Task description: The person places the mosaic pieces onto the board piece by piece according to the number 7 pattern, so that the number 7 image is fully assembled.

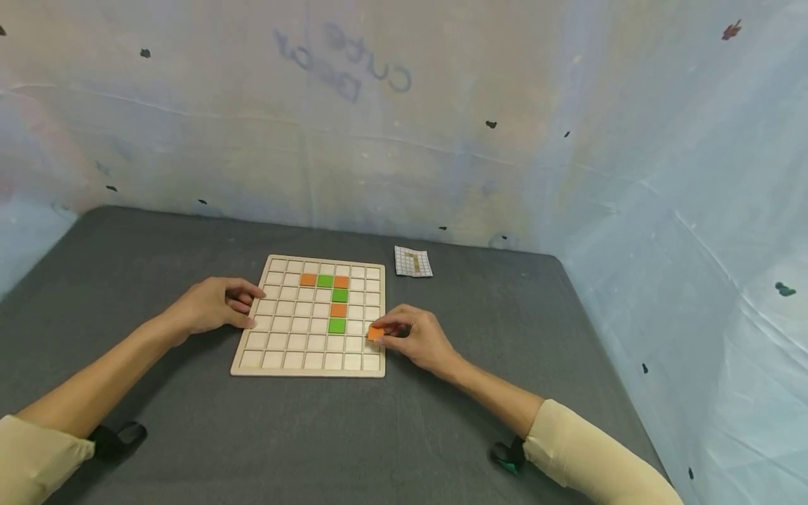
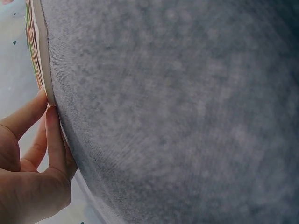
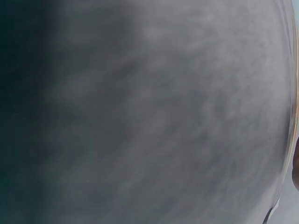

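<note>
A pale wooden grid board (image 1: 284,360) lies on the dark table. Orange and green square tiles fill several of its cells: a short row near the top turns into a column running down, with a green tile (image 1: 337,325) at the bottom. My left hand (image 1: 211,305) holds the board's left edge; thumb and fingers meet that edge in the left wrist view. Over the board's right edge, my right hand (image 1: 419,340) pinches an orange tile (image 1: 375,332) between thumb and fingers. Only a sliver of that hand shows in the right wrist view.
A small card (image 1: 413,261) printed with a grid and coloured squares lies behind the board, to its right. Grey cloth covers the table (image 1: 284,442). A pale curtain (image 1: 404,161) with dark marks hangs along the back and right side.
</note>
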Demonstrator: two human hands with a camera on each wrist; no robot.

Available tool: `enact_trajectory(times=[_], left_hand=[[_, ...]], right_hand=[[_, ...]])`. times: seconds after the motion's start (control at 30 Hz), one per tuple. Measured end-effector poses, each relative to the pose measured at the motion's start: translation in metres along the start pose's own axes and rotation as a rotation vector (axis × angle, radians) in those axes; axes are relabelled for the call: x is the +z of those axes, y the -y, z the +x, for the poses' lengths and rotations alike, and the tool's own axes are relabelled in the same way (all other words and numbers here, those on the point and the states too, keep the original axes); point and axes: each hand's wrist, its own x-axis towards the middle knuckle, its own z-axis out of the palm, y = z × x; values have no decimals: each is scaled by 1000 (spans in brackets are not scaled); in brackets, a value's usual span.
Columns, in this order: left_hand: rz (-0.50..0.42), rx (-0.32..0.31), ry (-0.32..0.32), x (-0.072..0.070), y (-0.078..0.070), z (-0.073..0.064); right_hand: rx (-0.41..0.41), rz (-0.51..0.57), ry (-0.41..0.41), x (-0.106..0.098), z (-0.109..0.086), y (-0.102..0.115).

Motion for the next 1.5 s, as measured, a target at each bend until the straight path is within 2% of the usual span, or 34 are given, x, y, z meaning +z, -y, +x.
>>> enact_trajectory(times=[0.27,0.53,0.83,1.0,1.37,1.5], left_hand=[[4,-8,16,-1,2,1],[-16,25,14,-2,4,5],[-11,25,14,-5,2,-3],[-14,9,14,-6,1,-4],[-14,-3,21,-3,-3,2],[-11,0,28,-3,-3,2]], right_hand=[[-39,-29,43,20,13,14],[-40,-67,88,33,25,20],[-87,-122,108,48,31,24],[-100,-153,107,49,33,27],[-65,-131,87,45,29,24],[-44,-86,97,43,30,22]])
